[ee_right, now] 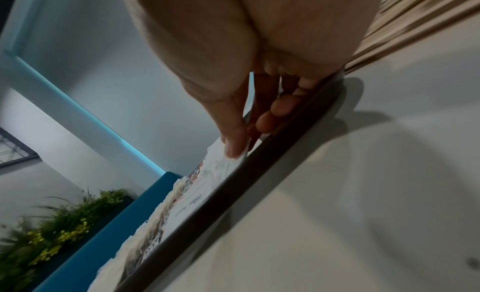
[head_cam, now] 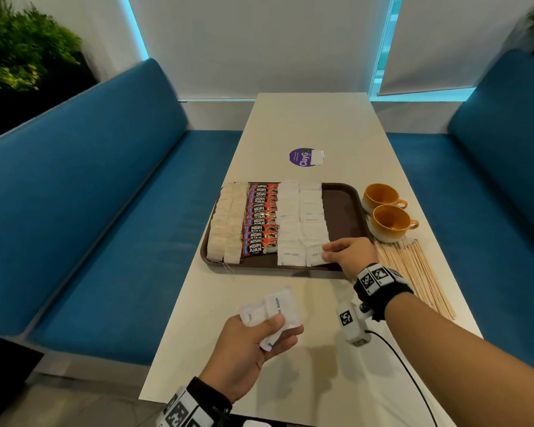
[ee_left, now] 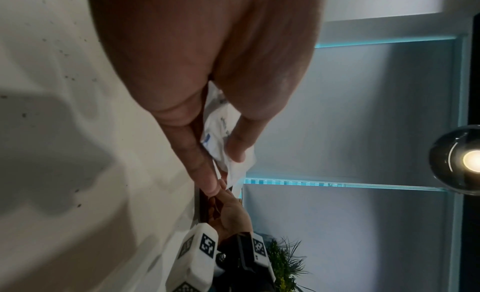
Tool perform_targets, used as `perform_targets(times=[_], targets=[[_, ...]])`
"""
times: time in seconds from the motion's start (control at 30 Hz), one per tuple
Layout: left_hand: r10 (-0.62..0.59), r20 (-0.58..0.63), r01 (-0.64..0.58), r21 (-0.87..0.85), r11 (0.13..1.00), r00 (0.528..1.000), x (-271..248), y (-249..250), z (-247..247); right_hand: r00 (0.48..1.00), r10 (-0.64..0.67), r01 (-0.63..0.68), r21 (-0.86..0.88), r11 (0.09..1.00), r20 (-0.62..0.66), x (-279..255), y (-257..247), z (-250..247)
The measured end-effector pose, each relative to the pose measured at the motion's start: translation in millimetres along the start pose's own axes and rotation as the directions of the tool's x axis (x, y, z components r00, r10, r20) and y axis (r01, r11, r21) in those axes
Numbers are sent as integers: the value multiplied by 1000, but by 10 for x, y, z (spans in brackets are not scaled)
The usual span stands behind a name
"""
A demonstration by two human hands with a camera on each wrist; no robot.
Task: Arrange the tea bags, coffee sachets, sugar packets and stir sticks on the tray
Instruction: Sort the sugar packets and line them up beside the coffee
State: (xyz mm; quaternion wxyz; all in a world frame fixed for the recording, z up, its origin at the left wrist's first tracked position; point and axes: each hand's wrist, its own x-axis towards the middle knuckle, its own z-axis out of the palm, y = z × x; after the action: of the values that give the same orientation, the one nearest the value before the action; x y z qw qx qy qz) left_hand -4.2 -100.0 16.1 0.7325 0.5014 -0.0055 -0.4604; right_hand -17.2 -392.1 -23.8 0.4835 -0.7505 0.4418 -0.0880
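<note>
The right hand (head_cam: 349, 255) reached over the near right corner of the brown tray (head_cam: 342, 208), thumb and fingers pinching the nearest white sugar packet (head_cam: 315, 255) at the front of the right sugar row. The left hand (head_cam: 247, 352) hovered above the table (head_cam: 315, 124) just short of the tray, its fingers curled round a small bunch of spare sugar packets (head_cam: 278, 306).

On the tray, from left to right, lay two rows of pale tea bags (head_cam: 225, 226), one row of red-and-black coffee sachets (head_cam: 261, 217), and two rows of white sugar packets (head_cam: 301, 214); the strip at the tray's right side was bare. The wooden stir sticks (head_cam: 413, 269) lay in a loose bundle on the table just right of the tray, beside the right wrist. Two orange cups (head_cam: 386, 211) stood beyond them, touching each other. A purple round sticker (head_cam: 301, 158) sat farther up the table.
</note>
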Motion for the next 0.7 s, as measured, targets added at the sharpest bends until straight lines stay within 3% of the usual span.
perform_targets(times=[0.33, 0.57, 0.7], targets=[[17, 4, -17, 4, 1000, 1000, 9, -10, -3, 998, 46, -50, -128, 990, -32, 46, -37, 62], [61, -24, -61, -3, 998, 998, -56, 66, -10, 990, -84, 93, 71, 993, -112, -282, -96, -84], [89, -33, -88, 22, 996, 996, -77, 106, 27, 971, -234, 217, 239, 946, 44, -953, -255, -229]])
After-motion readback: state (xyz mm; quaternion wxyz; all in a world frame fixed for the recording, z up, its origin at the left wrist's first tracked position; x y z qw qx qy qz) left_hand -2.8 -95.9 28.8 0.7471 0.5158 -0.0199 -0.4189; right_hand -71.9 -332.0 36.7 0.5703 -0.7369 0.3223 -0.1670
